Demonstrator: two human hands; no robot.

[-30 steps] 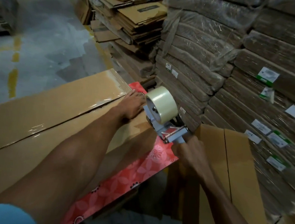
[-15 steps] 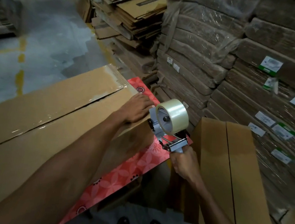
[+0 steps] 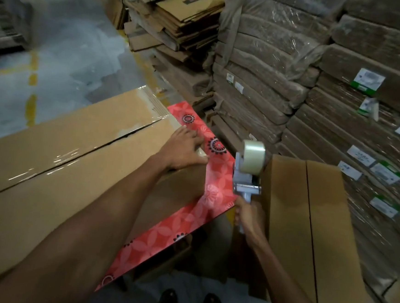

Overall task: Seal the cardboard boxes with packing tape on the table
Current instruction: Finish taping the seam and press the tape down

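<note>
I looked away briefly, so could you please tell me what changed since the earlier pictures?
The right hand has pulled the tape dispenser off the end of the long box, away to the right, toward the second box. It still grips the handle. The left hand stays on the long box's end.

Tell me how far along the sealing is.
Done: glossy tape runs along the top seam of the big box. In hand: left hand presses flat at that box's end; right hand grips the tape dispenser, clear of it. Left: the box beside the table shows a bare seam.
</note>
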